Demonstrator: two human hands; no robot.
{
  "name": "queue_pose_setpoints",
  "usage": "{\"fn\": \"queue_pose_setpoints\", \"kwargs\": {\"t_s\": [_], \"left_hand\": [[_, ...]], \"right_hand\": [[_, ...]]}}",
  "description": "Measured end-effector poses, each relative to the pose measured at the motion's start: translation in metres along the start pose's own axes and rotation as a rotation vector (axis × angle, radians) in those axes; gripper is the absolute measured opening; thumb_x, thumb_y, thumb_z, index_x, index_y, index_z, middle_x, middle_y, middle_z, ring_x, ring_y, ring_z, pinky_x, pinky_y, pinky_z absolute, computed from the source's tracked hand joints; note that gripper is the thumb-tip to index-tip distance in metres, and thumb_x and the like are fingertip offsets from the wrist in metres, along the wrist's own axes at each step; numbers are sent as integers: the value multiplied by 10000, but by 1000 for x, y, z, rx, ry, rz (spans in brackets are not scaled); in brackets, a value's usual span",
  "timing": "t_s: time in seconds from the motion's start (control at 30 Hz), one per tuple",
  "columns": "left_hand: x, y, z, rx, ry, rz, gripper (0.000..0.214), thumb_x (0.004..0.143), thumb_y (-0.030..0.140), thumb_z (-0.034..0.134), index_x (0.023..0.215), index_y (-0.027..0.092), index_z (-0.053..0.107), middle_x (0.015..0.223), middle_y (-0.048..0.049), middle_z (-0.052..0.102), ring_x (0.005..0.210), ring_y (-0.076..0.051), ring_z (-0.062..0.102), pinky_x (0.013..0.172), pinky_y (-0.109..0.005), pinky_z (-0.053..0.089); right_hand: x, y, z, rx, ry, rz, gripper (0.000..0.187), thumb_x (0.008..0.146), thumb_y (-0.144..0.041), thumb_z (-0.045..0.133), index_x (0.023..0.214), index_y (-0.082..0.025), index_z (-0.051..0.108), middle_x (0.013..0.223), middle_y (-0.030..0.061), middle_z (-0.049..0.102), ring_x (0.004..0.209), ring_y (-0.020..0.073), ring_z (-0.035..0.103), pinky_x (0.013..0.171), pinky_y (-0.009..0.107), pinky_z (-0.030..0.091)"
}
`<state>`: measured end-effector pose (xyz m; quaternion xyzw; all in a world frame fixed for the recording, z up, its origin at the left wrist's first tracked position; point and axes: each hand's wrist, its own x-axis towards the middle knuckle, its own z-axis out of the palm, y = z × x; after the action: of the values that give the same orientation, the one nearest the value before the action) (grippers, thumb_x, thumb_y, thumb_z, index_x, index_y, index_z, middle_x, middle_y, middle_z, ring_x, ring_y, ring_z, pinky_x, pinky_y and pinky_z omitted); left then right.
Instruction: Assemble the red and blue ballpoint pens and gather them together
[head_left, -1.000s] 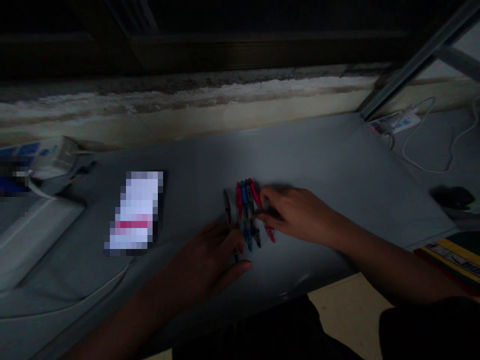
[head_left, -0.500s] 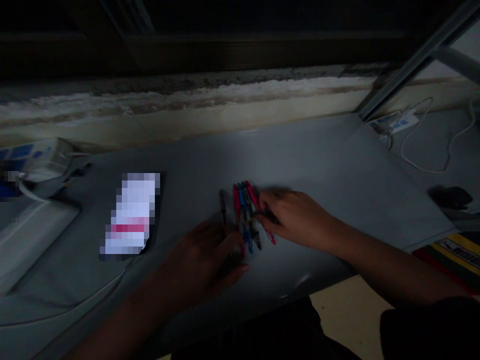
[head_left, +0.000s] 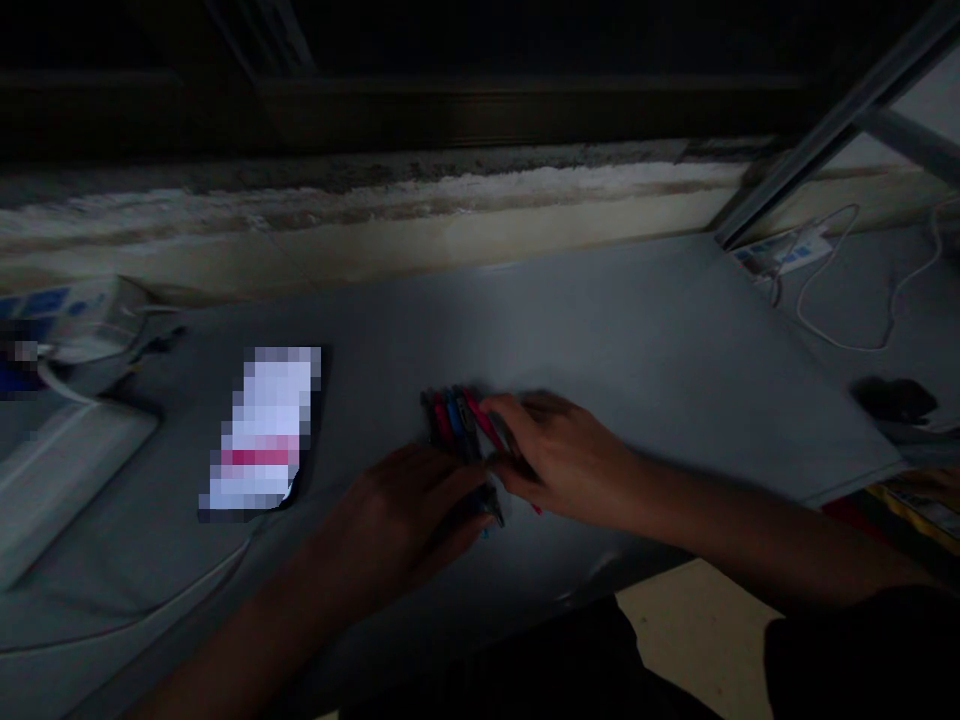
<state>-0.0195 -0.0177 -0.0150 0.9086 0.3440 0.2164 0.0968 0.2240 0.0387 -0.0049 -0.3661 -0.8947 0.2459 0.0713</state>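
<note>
Several pens lie side by side on the grey table [head_left: 600, 300], between my two hands. Among them are a blue pen [head_left: 454, 412], a dark pen [head_left: 466, 415] and a red pen [head_left: 442, 418]; another dark one is at the left edge. My left hand [head_left: 409, 510] is closed around the row from the left, its fingers and thumb hiding the pens' lower parts. From the right, my right hand [head_left: 555, 445] presses its fingers and thumb on the rightmost pinkish-red pen [head_left: 484, 418]. Its fingertips almost meet those of my left hand.
A phone with a lit, blurred screen [head_left: 262, 430] lies to the left. Beyond it are a pale box [head_left: 97, 315], a light-coloured slab [head_left: 67, 490] and a cable. At the right, a dark object [head_left: 892, 400] and a white cable [head_left: 840, 335] lie on another surface.
The pens have shifted left and nearer, and sit closer together. My right hand has moved left with them, while the fingers of my left hand have come over the row.
</note>
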Motion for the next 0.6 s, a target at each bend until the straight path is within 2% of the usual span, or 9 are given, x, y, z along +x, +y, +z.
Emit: {"fn": "queue_pose_setpoints", "kwargs": {"t_s": [0.07,0.2,0.27,0.37,0.47,0.6], "left_hand": [[0,-1,2,8,4,19,176,1192,297,515,1313,227,623,1002,-45,808,838,-234,777,758,-374,608],[-3,-1,4,24,-3,47,187,1179,331,552,1271,208,658,965,-51,771,824,-248,741,750,-392,575],[-3,0,5,42,0,75,213,1170,373,576,1248,202,677,982,-67,754,854,-264,731,768,-407,563],[-3,2,7,55,5,95,223,1156,400,614,1221,202,693,1009,-78,731,893,-274,712,792,-412,543],[-3,0,9,56,-2,84,172,1134,367,659,1151,201,703,982,-67,709,890,-266,695,796,-399,526],[-4,-3,9,15,9,77,190,1117,381,691,1172,200,703,974,-53,708,877,-251,690,798,-384,527]], "right_hand": [[-2,-4,3,5,-8,-11,568,1006,-241,556,1538,-42,547,1171,200,817,1039,333,767,934,459,557],[-3,-6,-1,122,-66,54,679,949,-218,608,1593,-44,485,983,137,811,910,295,761,832,418,545],[-2,-1,-6,255,-63,119,725,918,-215,644,1599,-47,461,953,98,788,812,240,734,756,373,531],[1,12,-12,537,20,186,733,894,-204,693,1578,-90,453,876,-6,713,647,128,618,630,291,483],[6,22,-14,860,45,226,580,902,-221,720,1448,-145,540,789,-82,614,550,78,549,536,245,466],[10,24,-13,1180,-69,245,305,922,-252,766,1169,-190,599,790,-94,615,437,42,520,400,217,412]]}}
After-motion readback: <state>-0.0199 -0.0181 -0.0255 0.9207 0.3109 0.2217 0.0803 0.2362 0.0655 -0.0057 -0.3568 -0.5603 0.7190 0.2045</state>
